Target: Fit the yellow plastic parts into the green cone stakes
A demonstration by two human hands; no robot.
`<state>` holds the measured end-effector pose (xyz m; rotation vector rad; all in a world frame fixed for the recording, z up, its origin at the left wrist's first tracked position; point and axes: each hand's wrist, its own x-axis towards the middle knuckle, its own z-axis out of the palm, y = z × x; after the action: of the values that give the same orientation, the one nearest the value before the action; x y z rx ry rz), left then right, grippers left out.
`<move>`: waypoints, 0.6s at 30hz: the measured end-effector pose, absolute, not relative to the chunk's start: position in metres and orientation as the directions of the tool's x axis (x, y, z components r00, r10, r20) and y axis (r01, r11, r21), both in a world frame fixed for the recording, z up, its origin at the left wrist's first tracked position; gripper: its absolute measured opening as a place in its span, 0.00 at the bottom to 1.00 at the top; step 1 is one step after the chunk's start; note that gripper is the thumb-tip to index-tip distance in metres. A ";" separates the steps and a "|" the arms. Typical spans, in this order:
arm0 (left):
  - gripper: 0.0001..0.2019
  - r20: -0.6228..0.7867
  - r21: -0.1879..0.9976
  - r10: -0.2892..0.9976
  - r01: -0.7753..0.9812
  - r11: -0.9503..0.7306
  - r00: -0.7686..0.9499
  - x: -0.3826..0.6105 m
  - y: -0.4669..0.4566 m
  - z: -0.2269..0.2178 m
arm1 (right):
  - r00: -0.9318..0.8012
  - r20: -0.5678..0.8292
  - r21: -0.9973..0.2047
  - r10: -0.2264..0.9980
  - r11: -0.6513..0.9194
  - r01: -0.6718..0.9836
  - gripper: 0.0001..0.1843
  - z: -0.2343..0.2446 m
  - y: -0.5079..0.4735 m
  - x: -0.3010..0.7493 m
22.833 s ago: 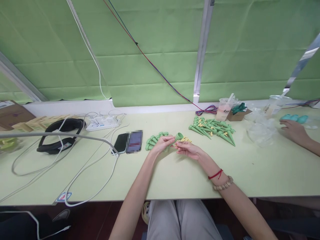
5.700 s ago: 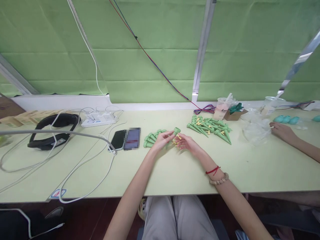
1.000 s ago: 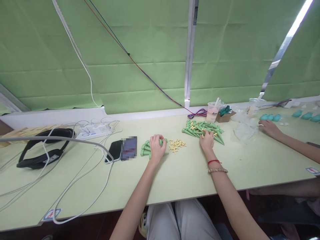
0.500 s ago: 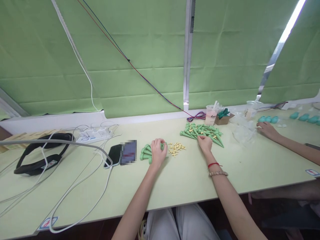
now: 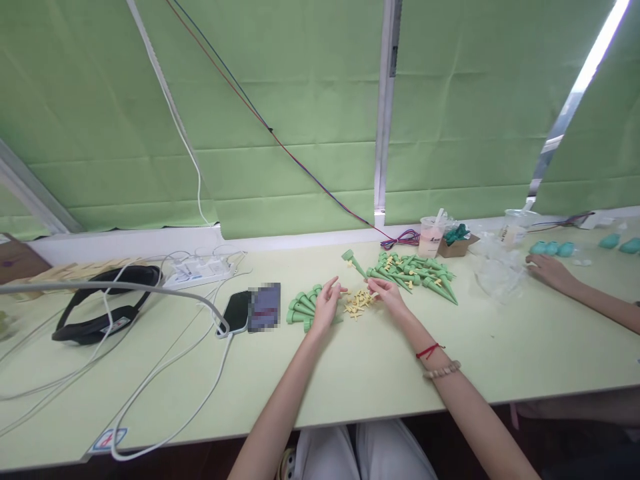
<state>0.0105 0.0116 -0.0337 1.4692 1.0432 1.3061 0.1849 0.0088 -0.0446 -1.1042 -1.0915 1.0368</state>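
My right hand [image 5: 387, 297] pinches the thin end of a green plastic spike [image 5: 354, 261], whose wide cap points up and left. Opposite it, my left hand [image 5: 327, 303] is open, thumb and fingers apart, beside a small heap of yellow cross-shaped pieces [image 5: 359, 301]. Under and left of that hand lies a fan of green spikes [image 5: 301, 308], partly hidden by it. Behind my right hand spreads a larger pile of green spikes [image 5: 420, 272], several with yellow pieces on them.
To the left lie a phone [image 5: 235, 312], a blurred dark rectangle [image 5: 264, 307], a black headset [image 5: 107, 303], white cables and a power strip [image 5: 200, 269]. At the back stand a drink cup [image 5: 430, 237] and a small box [image 5: 456, 247]. A co-worker's hand [image 5: 550, 272] rests near teal pieces [image 5: 553, 249].
My right hand has moved left from the large pile, bringing a green spike with it. My left hand has shifted off the fan toward the yellow pieces and its fingers have spread.
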 end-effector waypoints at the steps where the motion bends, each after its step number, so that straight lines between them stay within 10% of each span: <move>1: 0.24 0.225 0.974 0.967 -0.003 -0.227 0.119 0.011 0.011 -0.033 | 0.090 0.130 -0.985 0.987 0.138 -0.099 0.25 -0.044 0.006 0.181; 8: 0.24 0.156 0.972 0.979 -0.198 -0.128 0.133 0.010 0.010 -0.028 | -0.211 0.111 -0.993 0.971 0.115 0.010 0.22 -0.049 -0.001 0.167; 18: 0.24 0.183 0.983 0.964 -0.068 -0.173 0.194 0.017 0.008 -0.033 | 0.063 0.181 -0.976 0.981 0.187 -0.114 0.25 -0.038 -0.006 0.157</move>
<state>0.0168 0.0077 -0.0328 1.3884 0.9324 1.2092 0.1569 -0.0063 -0.0379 -1.0108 -1.1658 1.0892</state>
